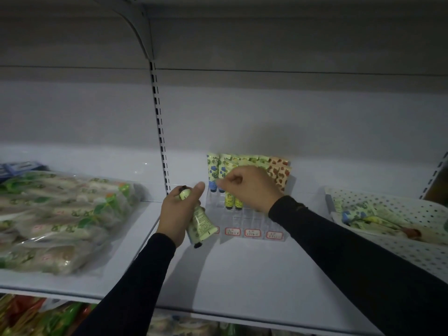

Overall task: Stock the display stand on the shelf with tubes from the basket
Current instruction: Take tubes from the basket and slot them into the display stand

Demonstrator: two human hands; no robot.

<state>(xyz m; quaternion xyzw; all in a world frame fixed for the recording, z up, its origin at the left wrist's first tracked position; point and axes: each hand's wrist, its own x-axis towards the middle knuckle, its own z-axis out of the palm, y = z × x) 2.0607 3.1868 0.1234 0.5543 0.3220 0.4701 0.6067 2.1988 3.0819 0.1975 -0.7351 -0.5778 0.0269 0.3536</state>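
Left hand point(178, 212) raised, gripping two pale green tubes point(202, 223); right hand point(249, 187) knuckles-up, fingers curled, pinching at display stand point(252, 219) tubes.

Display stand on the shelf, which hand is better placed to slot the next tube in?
Likely the left hand: it already grips green tubes just beside the display stand. The right hand hovers curled over the stand's rear rows, apparently holding nothing.
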